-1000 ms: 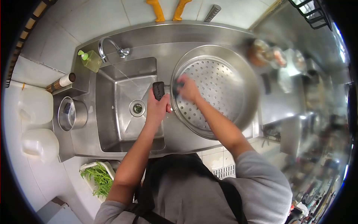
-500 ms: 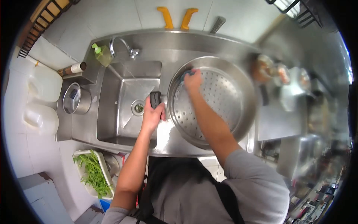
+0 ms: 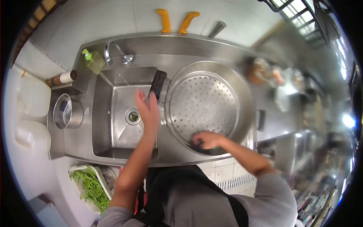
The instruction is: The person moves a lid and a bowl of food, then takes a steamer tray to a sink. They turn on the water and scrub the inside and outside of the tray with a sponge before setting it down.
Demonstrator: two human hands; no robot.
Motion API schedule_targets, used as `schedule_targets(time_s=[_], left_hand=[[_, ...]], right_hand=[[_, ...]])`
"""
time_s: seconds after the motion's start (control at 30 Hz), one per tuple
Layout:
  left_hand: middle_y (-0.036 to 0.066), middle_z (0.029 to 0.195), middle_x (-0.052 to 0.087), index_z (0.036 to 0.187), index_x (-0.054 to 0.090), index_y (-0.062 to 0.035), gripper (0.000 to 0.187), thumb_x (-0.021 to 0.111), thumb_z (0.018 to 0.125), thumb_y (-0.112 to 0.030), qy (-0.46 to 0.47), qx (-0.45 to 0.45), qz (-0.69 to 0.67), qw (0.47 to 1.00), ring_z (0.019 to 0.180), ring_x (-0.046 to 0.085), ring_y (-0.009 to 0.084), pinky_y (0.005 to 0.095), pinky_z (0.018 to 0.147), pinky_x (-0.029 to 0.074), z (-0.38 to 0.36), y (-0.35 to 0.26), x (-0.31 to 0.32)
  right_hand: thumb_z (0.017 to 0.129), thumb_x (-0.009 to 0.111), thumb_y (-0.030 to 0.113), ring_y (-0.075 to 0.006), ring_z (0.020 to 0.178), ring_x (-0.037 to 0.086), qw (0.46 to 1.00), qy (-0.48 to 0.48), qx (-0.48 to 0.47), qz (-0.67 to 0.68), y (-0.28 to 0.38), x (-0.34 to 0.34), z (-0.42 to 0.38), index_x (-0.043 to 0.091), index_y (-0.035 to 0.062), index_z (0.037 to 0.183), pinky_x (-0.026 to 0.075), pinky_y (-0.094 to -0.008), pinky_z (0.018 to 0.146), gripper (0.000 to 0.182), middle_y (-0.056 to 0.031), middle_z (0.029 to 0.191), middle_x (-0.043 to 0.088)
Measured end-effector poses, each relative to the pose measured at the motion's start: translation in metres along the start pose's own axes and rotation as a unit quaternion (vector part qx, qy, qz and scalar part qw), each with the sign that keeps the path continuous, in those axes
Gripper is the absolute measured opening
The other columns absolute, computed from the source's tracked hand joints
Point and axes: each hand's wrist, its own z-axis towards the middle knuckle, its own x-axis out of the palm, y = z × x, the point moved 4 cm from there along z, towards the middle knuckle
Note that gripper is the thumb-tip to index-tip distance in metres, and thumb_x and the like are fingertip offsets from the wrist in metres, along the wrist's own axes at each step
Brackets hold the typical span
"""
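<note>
A large round metal steamer pan [image 3: 204, 102] with a perforated base lies on the steel counter beside the sink. Its black handle [image 3: 158, 84] sticks out on the left, over the sink's edge. Just below that handle is my left hand [image 3: 149, 111], slightly blurred, its fingers stretched and apart with nothing in them. My right hand [image 3: 208, 140] is closed on a dark scouring pad [image 3: 198, 141], pressed against the pan's near inner wall. Fingers cover most of the pad.
The sink basin [image 3: 124, 81] has green scraps at its drain [image 3: 133, 115]. Behind it stand a faucet [image 3: 124, 56] and a soap bottle [image 3: 93, 62]. A metal pot [image 3: 77, 113] sits left, and a basket [image 3: 102, 181] of greens below. A second handle [image 3: 261, 120] is at the pan's right.
The pan has turned clockwise, its left handle now farther up. My left hand has let go of that handle. My right hand has carried the pad from the pan's far side to its near side.
</note>
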Motion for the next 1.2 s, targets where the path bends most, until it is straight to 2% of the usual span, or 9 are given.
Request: schedule_targets(time_s=[0.13, 0.37, 0.47, 0.6, 0.77, 0.83, 0.9, 1.07, 1.2], left_hand=[[0.025, 0.13, 0.04, 0.139, 0.03, 0.0055, 0.058, 0.054, 0.087, -0.008, 0.24, 0.021, 0.142, 0.96, 0.124, 0.041, 0.0376, 0.0439, 0.105, 0.031, -0.125, 0.026, -0.022], [0.028, 0.135, 0.04, 0.137, 0.031, 0.0067, 0.061, 0.056, 0.086, -0.013, 0.448, 0.005, 0.216, 0.868, 0.122, 0.045, 0.0404, 0.0438, 0.101, 0.037, 0.029, 0.014, 0.036], [0.026, 0.142, 0.037, 0.139, 0.034, 0.0041, 0.064, 0.061, 0.086, -0.019, 0.222, 0.017, 0.148, 0.964, 0.129, 0.041, 0.0368, 0.0409, 0.108, 0.032, 0.025, -0.003, 0.024], [0.03, 0.138, 0.034, 0.143, 0.02, 0.0071, 0.073, 0.058, 0.083, -0.011, 0.316, 0.095, 0.165, 0.93, 0.13, 0.036, 0.0426, 0.0426, 0.108, 0.03, -0.081, 0.013, -0.013], [0.032, 0.137, 0.037, 0.141, 0.025, 0.0065, 0.069, 0.052, 0.079, -0.005, 0.383, 0.087, 0.191, 0.899, 0.128, 0.039, 0.0443, 0.044, 0.106, 0.034, -0.026, 0.064, 0.01], [0.03, 0.13, 0.047, 0.136, 0.036, 0.0037, 0.061, 0.058, 0.082, -0.012, 0.496, -0.041, 0.174, 0.85, 0.123, 0.045, 0.0441, 0.0436, 0.103, 0.038, 0.033, 0.005, 0.039], [0.025, 0.123, 0.055, 0.132, 0.043, 0.0011, 0.053, 0.062, 0.088, -0.021, 0.31, 0.139, 0.21, 0.917, 0.118, 0.052, 0.0388, 0.041, 0.1, 0.041, 0.067, -0.004, 0.05], [0.015, 0.132, 0.05, 0.136, 0.041, -0.0015, 0.045, 0.051, 0.099, -0.025, 0.284, -0.06, -0.005, 0.957, 0.122, 0.049, 0.0237, 0.0349, 0.105, 0.036, 0.013, 0.005, -0.047], [0.015, 0.126, 0.046, 0.135, 0.037, -0.0005, 0.05, 0.057, 0.093, -0.019, 0.228, -0.054, 0.153, 0.96, 0.11, 0.049, 0.022, 0.0337, 0.098, 0.037, -0.075, -0.029, -0.11]], right_hand=[[0.071, 0.059, 0.005, -0.0363, 0.102, 0.061, 0.928, -0.304, -0.047, 0.209, 0.042, 0.017, 0.068, 0.053, 0.0086, 0.12, 0.048, -0.0436, 0.086, 0.05, -0.0207, 0.104, 0.064], [0.064, 0.053, 0.001, -0.0316, 0.112, 0.057, 0.986, -0.117, 0.005, 0.116, 0.008, 0.011, 0.016, 0.062, 0.0102, 0.117, 0.045, -0.0374, 0.094, 0.055, -0.0151, 0.117, 0.063], [0.064, 0.052, 0.0, -0.0312, 0.113, 0.057, 0.991, -0.084, 0.056, 0.09, -0.007, 0.013, 0.001, 0.062, 0.0116, 0.12, 0.045, -0.0366, 0.094, 0.058, -0.0149, 0.119, 0.062], [0.064, 0.052, 0.0, -0.0303, 0.11, 0.058, 0.986, -0.104, 0.034, 0.128, 0.032, 0.014, 0.038, 0.06, 0.009, 0.121, 0.045, -0.0337, 0.093, 0.058, -0.0154, 0.117, 0.063], [0.064, 0.048, -0.004, -0.0244, 0.108, 0.059, 0.933, -0.224, -0.016, 0.281, 0.062, 0.001, 0.045, 0.061, 0.0067, 0.119, 0.045, -0.0322, 0.093, 0.058, -0.0151, 0.113, 0.064], [0.064, 0.047, -0.005, -0.0227, 0.107, 0.059, 0.968, -0.168, 0.028, 0.184, 0.059, -0.002, 0.017, 0.062, 0.0072, 0.118, 0.045, -0.0317, 0.094, 0.058, -0.0143, 0.113, 0.064], [0.064, 0.048, -0.005, -0.0222, 0.108, 0.059, 0.973, -0.12, 0.066, 0.185, 0.035, 0.008, 0.005, 0.062, 0.0086, 0.12, 0.045, -0.0311, 0.095, 0.06, -0.0132, 0.115, 0.064], [0.067, 0.051, -0.004, -0.0214, 0.106, 0.058, 0.951, -0.167, 0.016, 0.258, 0.047, 0.021, 0.036, 0.06, 0.0079, 0.124, 0.046, -0.0311, 0.091, 0.059, -0.0111, 0.117, 0.063], [0.073, 0.057, -0.003, -0.0199, 0.102, 0.058, 0.879, -0.26, -0.001, 0.4, 0.084, 0.015, 0.107, 0.049, 0.0029, 0.133, 0.046, -0.0292, 0.087, 0.061, -0.0116, 0.112, 0.063]])
